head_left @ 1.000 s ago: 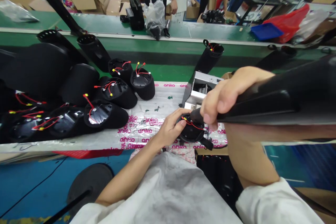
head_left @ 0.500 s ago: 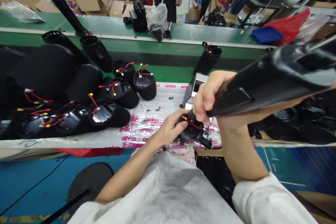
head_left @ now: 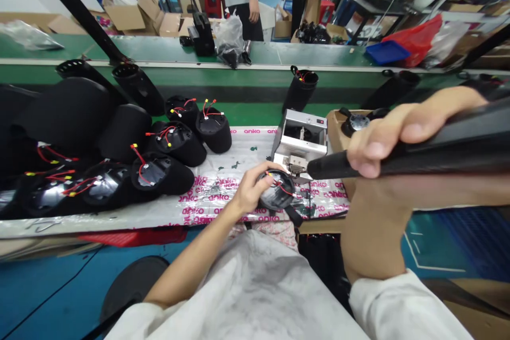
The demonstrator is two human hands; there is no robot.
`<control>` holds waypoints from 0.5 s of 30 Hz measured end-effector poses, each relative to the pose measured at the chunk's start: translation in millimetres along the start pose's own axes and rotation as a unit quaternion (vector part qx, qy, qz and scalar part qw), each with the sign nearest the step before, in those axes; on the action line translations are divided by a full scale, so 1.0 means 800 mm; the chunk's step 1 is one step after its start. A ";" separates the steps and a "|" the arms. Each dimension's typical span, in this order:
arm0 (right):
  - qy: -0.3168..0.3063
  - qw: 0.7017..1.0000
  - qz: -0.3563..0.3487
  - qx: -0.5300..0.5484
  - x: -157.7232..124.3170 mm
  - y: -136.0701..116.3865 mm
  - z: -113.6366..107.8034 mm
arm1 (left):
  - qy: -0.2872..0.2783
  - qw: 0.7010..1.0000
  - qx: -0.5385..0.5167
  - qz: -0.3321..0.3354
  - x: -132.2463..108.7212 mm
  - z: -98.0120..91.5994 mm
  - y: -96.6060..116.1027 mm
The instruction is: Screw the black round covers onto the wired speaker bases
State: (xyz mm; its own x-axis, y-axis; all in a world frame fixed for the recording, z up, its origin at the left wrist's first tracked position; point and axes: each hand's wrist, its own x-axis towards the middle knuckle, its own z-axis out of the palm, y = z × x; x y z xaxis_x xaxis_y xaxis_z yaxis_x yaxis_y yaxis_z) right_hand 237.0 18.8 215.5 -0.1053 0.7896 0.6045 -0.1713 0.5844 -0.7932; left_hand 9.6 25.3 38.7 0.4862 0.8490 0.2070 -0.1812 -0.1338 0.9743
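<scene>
My left hand [head_left: 255, 187] grips the left rim of a round black cap [head_left: 281, 197] with red wires and a dark strap, low over the bench. Closed around a long black electric screwdriver [head_left: 434, 151], my right hand [head_left: 398, 130] holds it nearly level, smeared a little by motion. The driver's narrow end points left, at the front of a silver screw feeder [head_left: 303, 133]; whether they touch I cannot tell. Left of my hands stand several black fabric-covered cylinders [head_left: 215, 130] with red and yellow connectors sticking out.
A lone black cylinder [head_left: 300, 87] stands behind the feeder. To its right is a cardboard box [head_left: 337, 135] with more black caps. Printed plastic film [head_left: 223, 170] covers the bench. A green conveyor [head_left: 159, 50] runs behind, with two people beyond it.
The screwdriver in my right hand has moved right, off the cap, and tipped flatter beside the feeder. My left hand keeps hold of the cap. The view has shifted slightly.
</scene>
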 end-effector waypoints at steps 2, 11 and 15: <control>-0.008 0.999 -0.044 -0.002 -0.006 0.016 -0.012 | -0.040 0.999 -0.009 -0.015 0.010 -0.021 0.009; 0.177 0.984 -0.018 0.029 -0.050 0.117 0.039 | -0.047 0.999 -0.005 -0.022 -0.002 -0.061 0.021; 0.177 0.983 0.018 0.037 -0.056 0.132 0.033 | 0.193 0.981 0.027 0.016 -0.063 -0.012 0.015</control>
State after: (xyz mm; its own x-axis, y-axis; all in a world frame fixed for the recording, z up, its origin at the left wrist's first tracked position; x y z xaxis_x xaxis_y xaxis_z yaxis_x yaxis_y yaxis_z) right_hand 198.1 40.0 106.5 0.2323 0.8332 0.5018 -0.2457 0.5495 -0.7986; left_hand -25.5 -14.2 38.9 0.1193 0.9727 0.1990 -0.1416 -0.1817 0.9731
